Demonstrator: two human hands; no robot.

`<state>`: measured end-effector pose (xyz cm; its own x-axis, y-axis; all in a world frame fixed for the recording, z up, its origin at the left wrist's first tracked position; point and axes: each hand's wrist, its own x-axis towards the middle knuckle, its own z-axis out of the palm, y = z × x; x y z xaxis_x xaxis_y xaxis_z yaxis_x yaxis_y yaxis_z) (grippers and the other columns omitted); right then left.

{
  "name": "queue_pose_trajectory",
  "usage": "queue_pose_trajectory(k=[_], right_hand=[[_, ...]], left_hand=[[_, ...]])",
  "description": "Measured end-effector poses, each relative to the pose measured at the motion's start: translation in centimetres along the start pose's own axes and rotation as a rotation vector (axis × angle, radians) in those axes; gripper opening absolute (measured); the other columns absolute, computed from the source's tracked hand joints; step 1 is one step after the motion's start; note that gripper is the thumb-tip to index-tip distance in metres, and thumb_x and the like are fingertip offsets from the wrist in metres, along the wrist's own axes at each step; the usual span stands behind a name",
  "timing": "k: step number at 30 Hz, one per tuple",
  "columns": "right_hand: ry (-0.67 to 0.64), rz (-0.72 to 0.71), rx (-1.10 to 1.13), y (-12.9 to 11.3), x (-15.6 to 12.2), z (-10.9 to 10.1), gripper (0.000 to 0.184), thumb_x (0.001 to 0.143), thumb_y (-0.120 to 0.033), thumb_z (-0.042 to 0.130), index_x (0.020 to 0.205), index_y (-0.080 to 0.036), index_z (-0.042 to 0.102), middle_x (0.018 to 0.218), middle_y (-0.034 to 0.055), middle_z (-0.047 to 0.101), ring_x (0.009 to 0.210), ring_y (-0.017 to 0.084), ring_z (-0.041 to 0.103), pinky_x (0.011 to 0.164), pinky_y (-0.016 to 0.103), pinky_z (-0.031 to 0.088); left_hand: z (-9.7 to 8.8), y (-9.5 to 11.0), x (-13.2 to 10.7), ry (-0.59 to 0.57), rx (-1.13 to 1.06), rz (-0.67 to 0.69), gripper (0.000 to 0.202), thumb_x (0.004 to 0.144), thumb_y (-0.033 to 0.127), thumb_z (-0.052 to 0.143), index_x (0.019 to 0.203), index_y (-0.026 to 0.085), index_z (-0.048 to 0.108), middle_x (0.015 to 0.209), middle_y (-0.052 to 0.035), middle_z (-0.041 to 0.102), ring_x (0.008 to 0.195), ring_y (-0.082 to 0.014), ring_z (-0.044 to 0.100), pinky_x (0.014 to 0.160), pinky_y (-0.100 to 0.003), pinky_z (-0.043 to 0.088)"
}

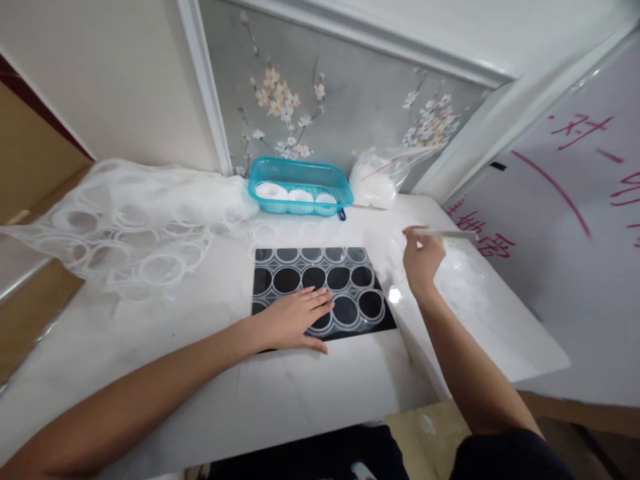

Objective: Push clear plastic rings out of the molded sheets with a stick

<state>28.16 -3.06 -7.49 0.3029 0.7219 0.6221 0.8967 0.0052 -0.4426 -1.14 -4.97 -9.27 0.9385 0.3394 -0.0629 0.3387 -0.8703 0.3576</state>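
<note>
My left hand lies flat with fingers spread on a clear plastic sheet marked with rows of white-rimmed circles. Beneath the sheet is a black mat. My right hand is raised off to the right of the mat, its fingers pinched on a thin pale stick-like tool that points right. The tool is blurred, so its exact kind does not show. Some translucent plastic material lies on the table beyond my right forearm.
A blue basket holding several white round pieces stands against the wall. To its right sits a clear bag with white contents. Translucent sheets with round holes pile up at left on the white table. A whiteboard rises at right.
</note>
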Motion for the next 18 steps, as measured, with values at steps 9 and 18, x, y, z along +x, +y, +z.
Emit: queue_pose_trajectory(k=[9,18], right_hand=[[-0.419,0.137,0.381,-2.1,-8.2,-0.7,0.030,0.091,-0.040,0.055,0.078,-0.022,0.075,0.091,0.0063,0.077,0.092,0.027,0.069,0.082,0.040,0.052],[-0.410,0.189,0.477,-1.5,-7.4,-0.6,0.030,0.090,-0.043,0.057,0.077,-0.021,0.075,0.091,0.0047,0.076,0.090,0.025,0.071,0.081,0.037,0.054]], left_hand=[[-0.4,0.2,0.1,-0.042,0.029,-0.024,0.088,0.087,0.072,0.047,0.151,0.013,0.034,0.158,-0.0150,0.025,0.147,-0.0306,0.023,0.120,-0.044,0.018],[-0.5,-0.2,0.2,-0.060,0.032,-0.020,0.088,0.087,0.075,0.043,0.151,0.015,0.034,0.159,-0.0142,0.024,0.148,-0.0299,0.023,0.120,-0.043,0.016]])
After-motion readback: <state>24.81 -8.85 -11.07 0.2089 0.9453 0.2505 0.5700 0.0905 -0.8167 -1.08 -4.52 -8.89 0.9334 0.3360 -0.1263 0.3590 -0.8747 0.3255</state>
